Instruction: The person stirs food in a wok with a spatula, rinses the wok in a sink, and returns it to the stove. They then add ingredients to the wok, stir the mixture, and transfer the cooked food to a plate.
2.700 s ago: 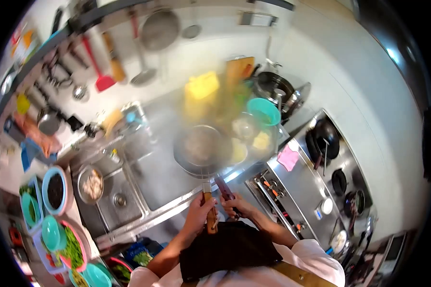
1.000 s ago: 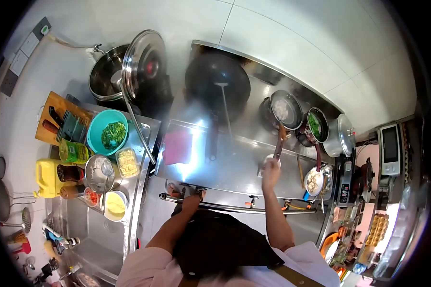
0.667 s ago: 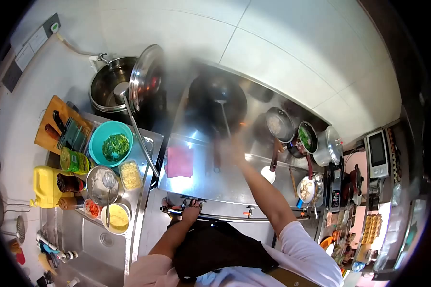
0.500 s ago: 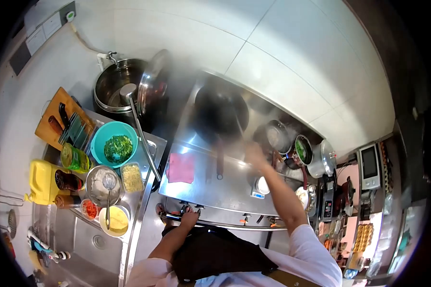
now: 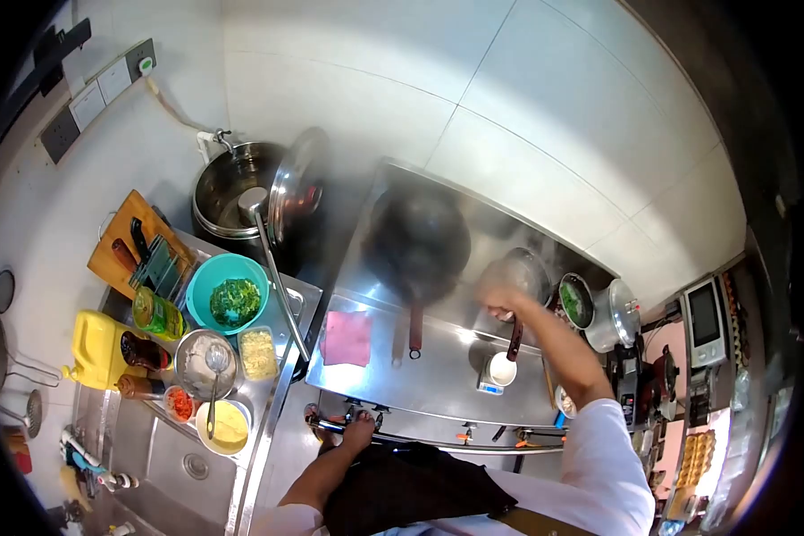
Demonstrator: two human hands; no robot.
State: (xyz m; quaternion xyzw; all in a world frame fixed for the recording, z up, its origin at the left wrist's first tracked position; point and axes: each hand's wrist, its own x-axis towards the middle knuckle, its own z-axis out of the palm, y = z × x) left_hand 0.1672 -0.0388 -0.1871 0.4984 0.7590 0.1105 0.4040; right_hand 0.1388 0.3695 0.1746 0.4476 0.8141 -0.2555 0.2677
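Observation:
My left hand (image 5: 359,430) is at the stove's front rail, its fingers wrapped round a stove knob (image 5: 349,416). My right hand (image 5: 502,302) reaches over the stove at the near left side of a steaming saucepan (image 5: 533,277) with a dark handle. Its fingers are closed, but steam and blur hide what they hold. Left of it sits a black wok (image 5: 417,241) under steam, its wooden handle (image 5: 415,332) pointing towards me. A pan with green contents (image 5: 576,301) stands to the right of the saucepan.
On the steel top lie a pink cloth (image 5: 346,339) and a white cup (image 5: 501,368) on a small scale. A teal bowl of chopped greens (image 5: 234,302), several ingredient bowls and a knife block stand left. A large pot (image 5: 228,183) with a long ladle is at the back.
The view has tilted a little, so everything sits lower. My right hand has moved away from the wok towards the saucepan. My left hand stays at the rail.

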